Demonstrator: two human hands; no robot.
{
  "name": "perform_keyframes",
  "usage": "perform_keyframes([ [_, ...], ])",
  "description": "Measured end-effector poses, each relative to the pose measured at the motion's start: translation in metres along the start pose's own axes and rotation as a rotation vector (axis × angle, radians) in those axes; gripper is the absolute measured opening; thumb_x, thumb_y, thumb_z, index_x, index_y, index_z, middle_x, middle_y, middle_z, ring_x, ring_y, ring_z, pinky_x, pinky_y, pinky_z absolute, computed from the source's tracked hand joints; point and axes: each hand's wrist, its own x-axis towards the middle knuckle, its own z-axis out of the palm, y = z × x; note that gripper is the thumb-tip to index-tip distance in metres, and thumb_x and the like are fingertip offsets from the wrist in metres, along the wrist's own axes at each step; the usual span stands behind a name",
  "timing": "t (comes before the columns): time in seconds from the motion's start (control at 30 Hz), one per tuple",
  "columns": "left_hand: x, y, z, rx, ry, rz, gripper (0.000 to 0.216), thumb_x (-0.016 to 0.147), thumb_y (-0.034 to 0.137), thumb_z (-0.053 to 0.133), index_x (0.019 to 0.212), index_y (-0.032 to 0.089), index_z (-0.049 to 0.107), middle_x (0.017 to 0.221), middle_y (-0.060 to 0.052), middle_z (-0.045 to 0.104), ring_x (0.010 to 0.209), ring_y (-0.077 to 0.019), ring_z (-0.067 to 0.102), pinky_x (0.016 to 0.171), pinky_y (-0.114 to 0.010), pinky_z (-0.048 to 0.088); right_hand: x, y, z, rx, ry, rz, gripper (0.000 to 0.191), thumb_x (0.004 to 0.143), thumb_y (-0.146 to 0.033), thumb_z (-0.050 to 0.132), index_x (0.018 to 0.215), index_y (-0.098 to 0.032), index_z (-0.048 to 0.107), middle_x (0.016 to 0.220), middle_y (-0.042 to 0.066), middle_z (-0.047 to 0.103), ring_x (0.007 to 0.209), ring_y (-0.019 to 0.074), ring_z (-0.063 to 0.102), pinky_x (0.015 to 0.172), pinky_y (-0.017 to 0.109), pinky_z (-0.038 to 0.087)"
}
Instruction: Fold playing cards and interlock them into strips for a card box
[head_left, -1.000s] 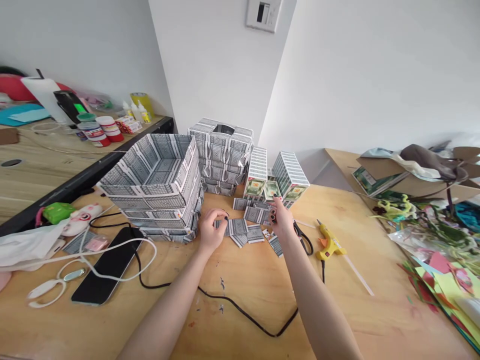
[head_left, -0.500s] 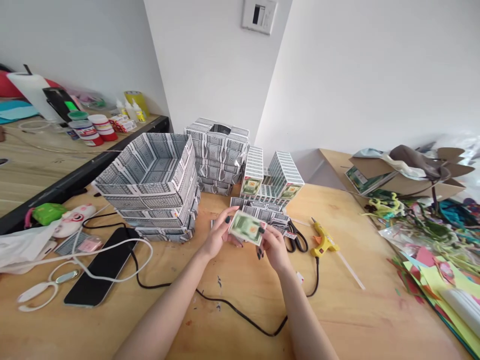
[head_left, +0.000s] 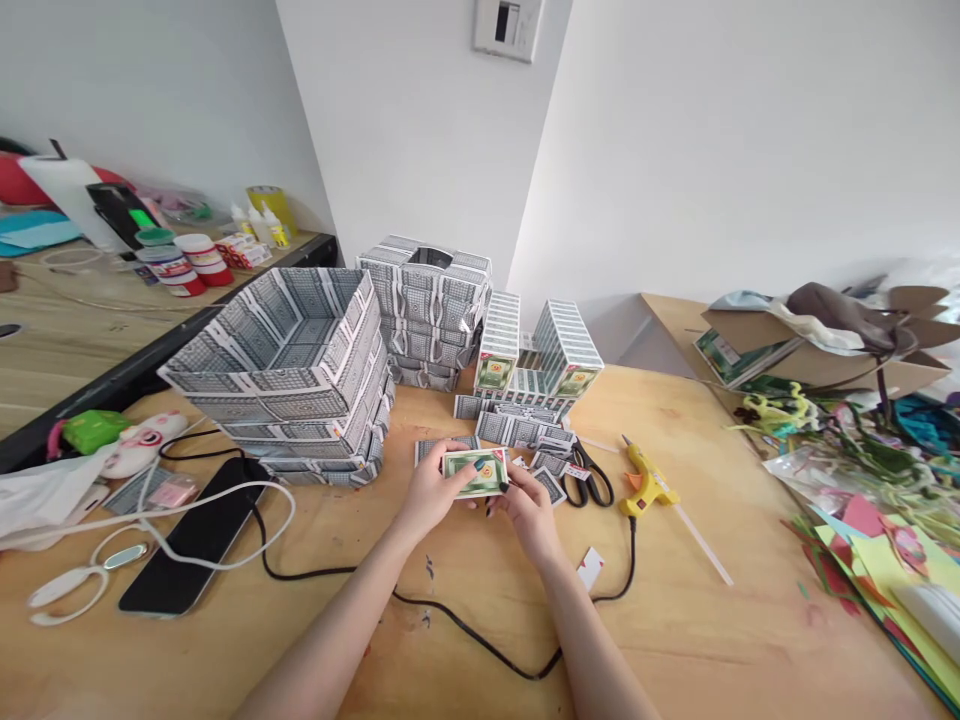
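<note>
Both hands hold a small green card pack (head_left: 474, 472) just above the wooden table (head_left: 712, 620). My left hand (head_left: 431, 495) grips its left end and my right hand (head_left: 529, 508) grips its right end, fingers closed on it. Folded grey patterned cards (head_left: 517, 430) lie on the table right behind the pack. More green packs (head_left: 540, 360) stand further back. A large open box made of patterned cards (head_left: 292, 370) sits to the left of my hands.
Black scissors (head_left: 592, 480) and a yellow glue gun (head_left: 646, 480) lie right of my hands, its black cord (head_left: 480, 630) looping in front. A dark phone (head_left: 184, 555) with a white cable and white scissors (head_left: 64, 590) lie left. Coloured paper scraps (head_left: 877, 520) crowd the right edge.
My right hand reached back to the standing packs, took one and brought it forward. Both hands now hold it lower and closer to the table.
</note>
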Motion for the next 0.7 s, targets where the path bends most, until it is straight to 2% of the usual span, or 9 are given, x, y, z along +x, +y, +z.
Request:
perform_keyframes([
  [0.2, -0.007, -0.006, -0.002, -0.021, 0.053, -0.005, 0.034, 0.064, 0.033, 0.066, 0.089, 0.019, 0.05, 0.08, -0.001, 0.057, 0.065, -0.0174, 0.063, 0.044, -0.029, 0.054, -0.001, -0.001, 0.003, -0.061, -0.032, 0.006, 0.034, 0.07, -0.021, 0.052, 0.102, -0.019, 0.063, 0.076, 0.001, 0.062, 0.058, 0.0127, 0.048, 0.052, 0.024, 0.038],
  [0.57, -0.017, -0.018, 0.005, 0.015, -0.037, 0.077, 0.03, 0.072, 0.038, 0.058, 0.09, 0.02, 0.043, 0.086, -0.002, 0.057, 0.069, -0.0176, 0.062, 0.049, -0.029, 0.053, -0.001, 0.004, 0.004, -0.123, 0.078, 0.001, 0.027, 0.076, -0.039, 0.055, 0.089, -0.017, 0.062, 0.069, 0.001, 0.057, 0.056, 0.0115, 0.045, 0.051, 0.022, 0.036],
  [0.7, -0.023, -0.016, 0.008, 0.185, 0.01, 0.194, 0.024, 0.071, 0.032, 0.062, 0.089, 0.02, 0.052, 0.087, -0.004, 0.06, 0.077, -0.0175, 0.059, 0.067, -0.029, 0.05, -0.001, 0.005, 0.005, -0.138, 0.174, 0.024, 0.027, 0.075, -0.044, 0.056, 0.074, -0.017, 0.058, 0.064, -0.001, 0.053, 0.055, 0.0114, 0.045, 0.051, 0.022, 0.037],
])
